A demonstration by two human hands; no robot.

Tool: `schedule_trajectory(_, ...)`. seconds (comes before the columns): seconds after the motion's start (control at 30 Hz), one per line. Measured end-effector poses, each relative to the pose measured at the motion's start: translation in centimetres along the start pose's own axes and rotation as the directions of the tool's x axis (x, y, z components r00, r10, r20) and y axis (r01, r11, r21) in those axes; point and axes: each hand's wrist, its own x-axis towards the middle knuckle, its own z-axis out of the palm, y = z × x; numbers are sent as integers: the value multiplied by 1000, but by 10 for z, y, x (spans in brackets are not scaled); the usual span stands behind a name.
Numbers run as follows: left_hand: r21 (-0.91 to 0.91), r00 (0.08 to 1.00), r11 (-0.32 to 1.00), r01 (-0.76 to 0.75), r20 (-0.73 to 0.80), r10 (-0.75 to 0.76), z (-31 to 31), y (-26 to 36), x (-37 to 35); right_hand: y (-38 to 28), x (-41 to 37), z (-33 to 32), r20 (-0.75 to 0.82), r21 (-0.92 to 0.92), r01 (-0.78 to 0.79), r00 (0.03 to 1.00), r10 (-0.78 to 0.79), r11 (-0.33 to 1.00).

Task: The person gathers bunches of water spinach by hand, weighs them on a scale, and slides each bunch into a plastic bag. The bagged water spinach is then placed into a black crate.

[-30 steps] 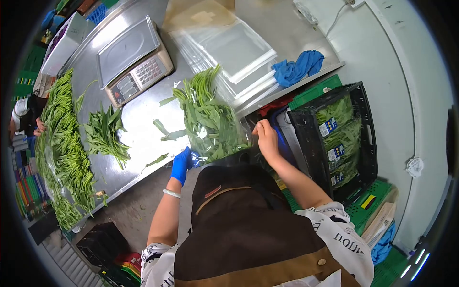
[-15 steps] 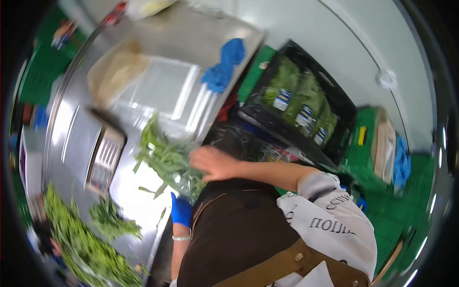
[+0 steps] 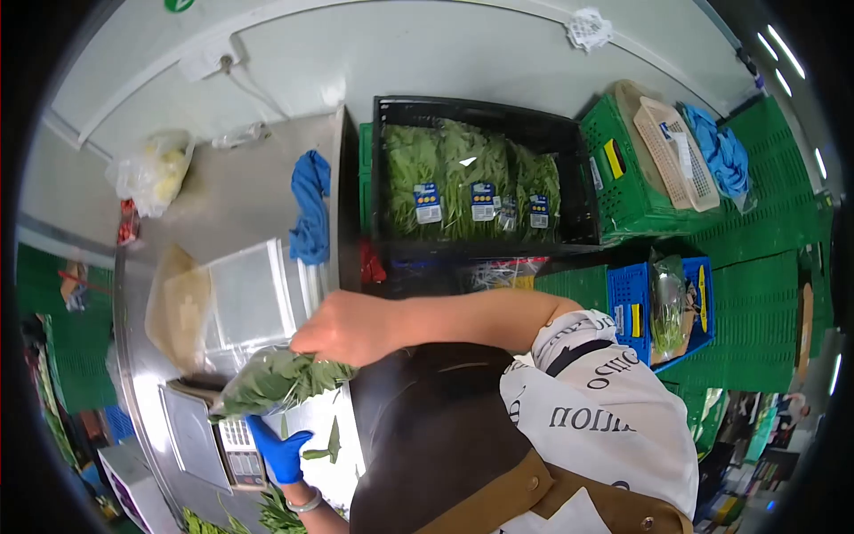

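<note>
My bare right hand (image 3: 342, 329) is closed over the near end of a clear plastic bag of leafy greens (image 3: 280, 378), which hangs tilted above the steel table. My left hand (image 3: 283, 451), in a blue glove, is just below the bag with thumb and fingers spread; its fingertips reach the bag's lower edge. A few loose leaves (image 3: 331, 442) lie beside the glove on the bright tabletop. Behind the glove stands a scale (image 3: 242, 456) with a keypad, partly covered by the bag.
Flat clear bags (image 3: 245, 298) and a blue cloth (image 3: 310, 209) lie on the table. A black crate (image 3: 485, 107) of labelled bagged greens stands ahead. Green crates (image 3: 623, 200) and a blue crate (image 3: 630, 294) are at the right. More greens (image 3: 280, 516) lie at the bottom edge.
My view has swung right. The bag of greens has been raised and moved toward the scale, my right hand has closed on its end, and the gloved hand has come up under it.
</note>
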Motion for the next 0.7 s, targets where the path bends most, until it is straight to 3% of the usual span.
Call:
schedule_trajectory(0.03,-25,996,999,-22,81,24,21,11,15,0,2,-22,-55,66,14,998,-11,998)
schedule_trajectory(0.07,-49,985,998,-41,166,49,47,25,32,5,-3,-45,10,90,-70,998,69,993)
schedule_trajectory(0.1,-225,995,969,97,36,-92,73,22,45,13,-10,-66,-61,136,-123,989,132,983)
schedule_trajectory(0.13,-263,988,953,151,75,-136,93,46,67,20,-18,-86,-130,183,-170,972,196,968)
schedule_trajectory(0.2,-414,997,908,63,57,-43,141,86,92,44,-50,-114,-206,597,-346,806,555,724)
schedule_trajectory(0.23,-447,991,887,119,114,-75,158,105,100,50,-71,-130,-240,783,-282,685,688,554)
schedule_trajectory(0.27,-525,991,846,92,135,-24,175,116,110,59,-96,-141,-246,949,35,708,662,315)
schedule_trajectory(0.3,-564,992,821,91,124,-24,191,132,117,57,-123,-146,-300,952,261,708,640,158)
schedule_trajectory(0.37,-616,988,780,111,151,-22,225,164,135,93,-187,-124,-216,904,406,708,672,-137)
schedule_trajectory(0.47,-675,969,711,196,247,-32,281,201,161,85,-229,-69,-374,901,7,523,766,435)
schedule_trajectory(0.53,-673,938,677,297,337,-77,317,215,169,80,-237,-76,-304,816,-386,347,887,431)
schedule_trajectory(0.6,-589,940,765,261,336,-61,345,238,172,92,-251,-105,-267,956,-56,243,933,288)
schedule_trajectory(0.63,-592,923,772,231,384,18,352,234,177,85,-250,-128,-325,945,96,167,931,313)
schedule_trajectory(0.7,-541,941,835,99,324,98,360,256,175,99,-281,-169,-329,942,-52,60,943,332)
